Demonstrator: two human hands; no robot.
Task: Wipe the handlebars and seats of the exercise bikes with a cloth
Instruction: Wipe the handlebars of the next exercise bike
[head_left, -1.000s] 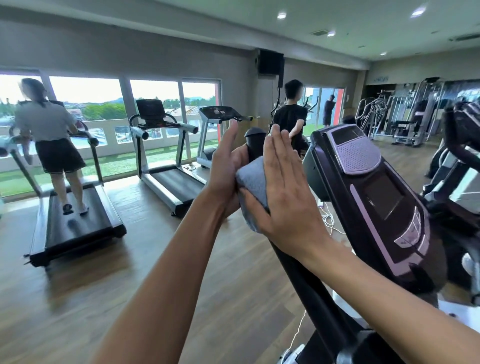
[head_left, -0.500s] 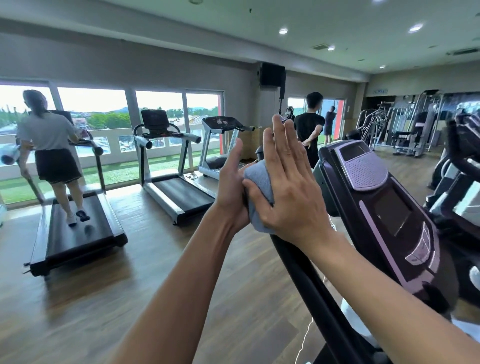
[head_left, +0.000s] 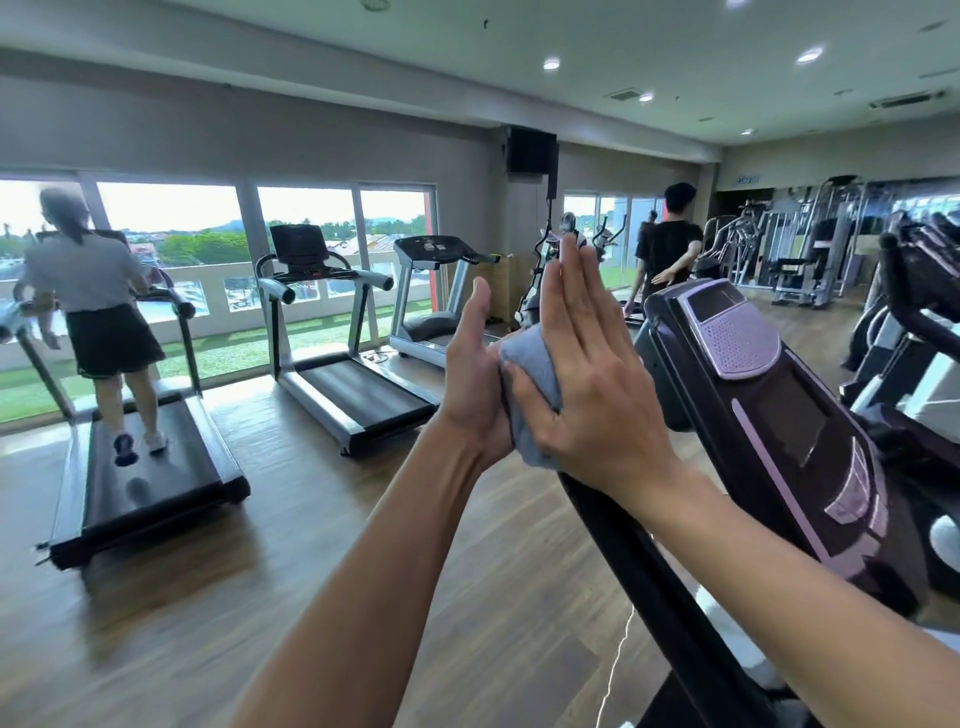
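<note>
A grey cloth (head_left: 530, 384) is wrapped round the upper end of a black handlebar (head_left: 654, 587) that slants up from the lower right. My left hand (head_left: 475, 374) presses the cloth from the left, thumb up, fingers hidden behind it. My right hand (head_left: 587, 374) lies flat against the cloth from the right, fingers straight and pointing up. The handlebar's top is hidden under the cloth and hands. The machine's dark purple console (head_left: 769, 415) stands just to the right.
Three treadmills (head_left: 343, 384) line the windows at left; a person (head_left: 98, 317) walks on the nearest one. Another person (head_left: 667, 249) stands beyond my hands. Weight machines (head_left: 810, 249) fill the far right, and another black machine (head_left: 919, 291) is close on the right. Wooden floor (head_left: 260, 571) lies at lower left.
Both hands with the cloth have slid a little up the handlebar, and the view has lifted slightly. The person on the treadmill keeps walking; the far person has shifted right.
</note>
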